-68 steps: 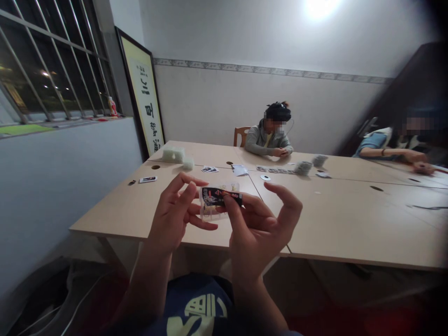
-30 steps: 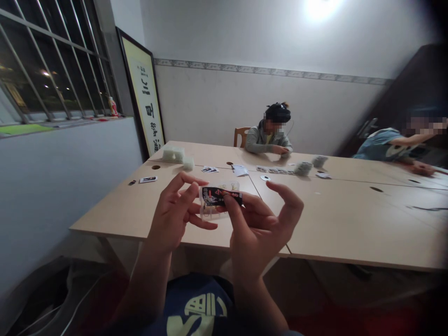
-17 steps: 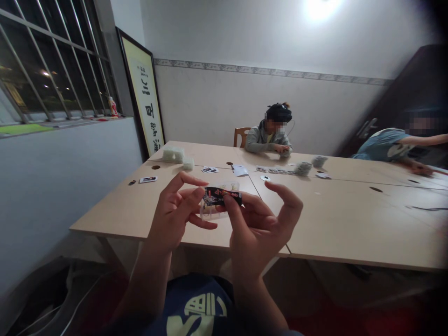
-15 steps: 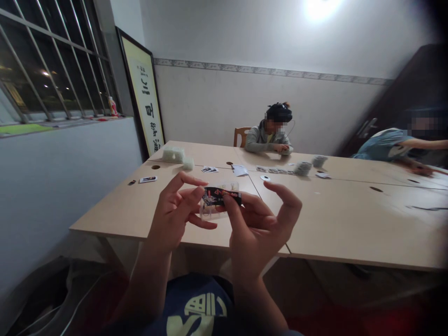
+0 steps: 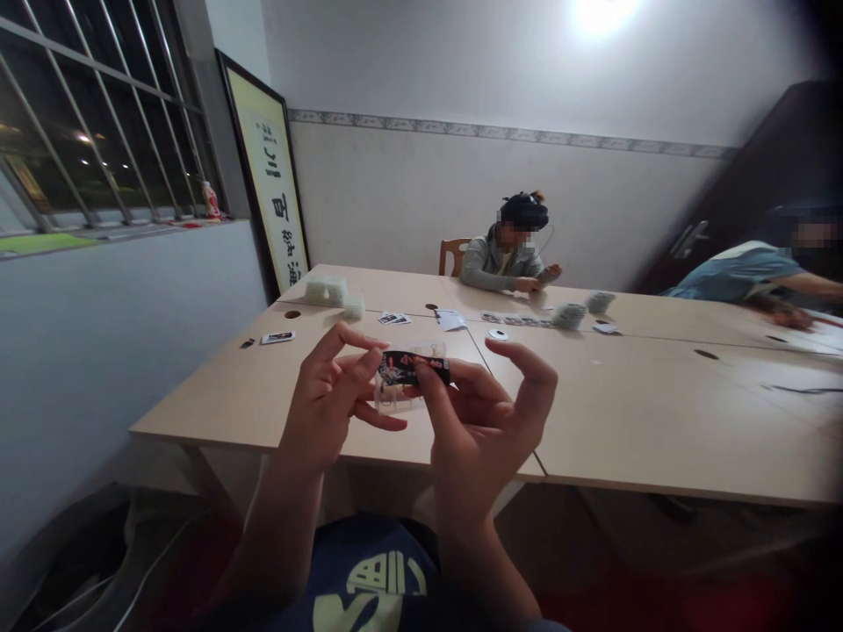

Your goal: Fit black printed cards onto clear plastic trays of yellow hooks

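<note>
A small black packet with red and white print [image 5: 403, 369] is held up between my hands, over the near part of the table. My left hand [image 5: 333, 395] pinches its left end between thumb and fingers. The thumb of my right hand [image 5: 484, 421] presses on the packet's right half, with fingers behind it and the index finger raised and curved. Beyond the packet, a clear compartment box [image 5: 388, 404] with small items inside lies on the table, partly hidden by the packet and my fingers.
On the table [image 5: 217, 386] are clear trays [image 5: 326, 290], a phone-like object [image 5: 277, 337], cards [image 5: 394, 319], white paper [image 5: 451, 319], a white disc [image 5: 499, 334] and stacked grey pieces [image 5: 569, 316]. A person [image 5: 500, 259] sits opposite; another [image 5: 738, 272] leans in at right.
The packet and my right hand have shifted slightly left. The person opposite has raised one hand, and the person at right has moved a little.
</note>
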{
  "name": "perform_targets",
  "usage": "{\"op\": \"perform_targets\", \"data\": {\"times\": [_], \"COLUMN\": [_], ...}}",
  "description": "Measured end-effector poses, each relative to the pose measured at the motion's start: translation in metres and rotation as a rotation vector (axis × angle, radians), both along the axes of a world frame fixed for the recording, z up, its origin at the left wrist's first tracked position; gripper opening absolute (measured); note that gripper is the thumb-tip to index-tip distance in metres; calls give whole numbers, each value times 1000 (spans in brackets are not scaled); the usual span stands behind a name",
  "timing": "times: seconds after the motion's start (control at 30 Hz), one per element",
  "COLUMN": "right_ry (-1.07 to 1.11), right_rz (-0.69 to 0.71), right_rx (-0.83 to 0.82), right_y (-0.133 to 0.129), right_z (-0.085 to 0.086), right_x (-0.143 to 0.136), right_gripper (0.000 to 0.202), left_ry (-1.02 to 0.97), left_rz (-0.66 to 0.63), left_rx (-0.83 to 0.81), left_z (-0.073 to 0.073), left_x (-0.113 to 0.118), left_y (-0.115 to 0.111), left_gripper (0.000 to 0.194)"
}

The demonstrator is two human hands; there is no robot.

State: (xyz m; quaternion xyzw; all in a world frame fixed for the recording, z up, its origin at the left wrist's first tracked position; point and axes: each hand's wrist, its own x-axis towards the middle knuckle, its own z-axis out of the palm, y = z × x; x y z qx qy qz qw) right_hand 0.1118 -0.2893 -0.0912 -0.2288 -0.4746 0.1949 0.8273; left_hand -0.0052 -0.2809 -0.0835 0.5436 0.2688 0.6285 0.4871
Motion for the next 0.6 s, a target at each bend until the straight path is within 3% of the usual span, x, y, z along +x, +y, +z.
{"op": "perform_targets", "data": {"times": [0.23,0.6], "right_ry": [-12,-17], "right_rz": [-7,2], "right_rx": [-14,-28], "right_y": [-1,1], "right_z": [1,-1], "right_x": [1,0], "right_gripper": [46,46], "left_ry": [-41,6], "left_rz": [17,20], "left_rx": [-51,-14], "left_z": [2,1], "left_x": [1,1], "left_y": [-2,-1], "left_gripper": [38,34]}}
